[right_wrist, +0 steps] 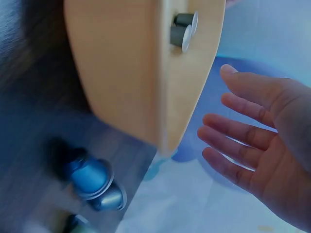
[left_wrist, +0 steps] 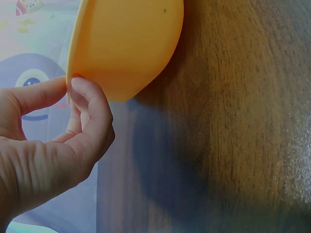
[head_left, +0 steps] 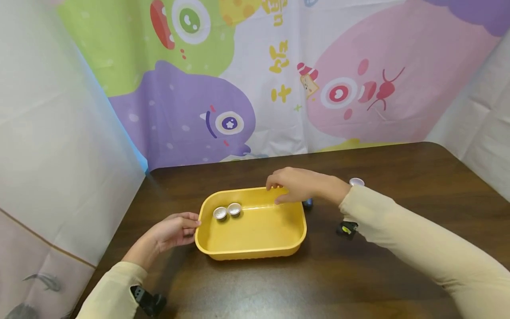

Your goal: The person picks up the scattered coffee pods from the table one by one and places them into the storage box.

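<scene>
A yellow plastic basin (head_left: 255, 256) stands on the table. Its left rim is pinched between the thumb and fingers of my left hand (head_left: 177, 230), also plain in the left wrist view. Two coffee capsules (head_left: 220, 213) sit side by side inside, near the far left corner, pale lids up. Over the far right corner hovers my right hand (head_left: 300, 184); in the right wrist view its fingers are spread and hold nothing. Beyond the basin's right side, blue coffee capsules (right_wrist: 90, 177) lie on the table, mostly hidden behind the right hand in the head view.
Another capsule with a pale lid (head_left: 356, 182) is on the table behind the right sleeve (head_left: 398, 226). A dark wooden table (head_left: 255, 292) runs back to a cartoon-printed cloth (head_left: 279, 124). White cloth walls (head_left: 52, 110) stand at both sides.
</scene>
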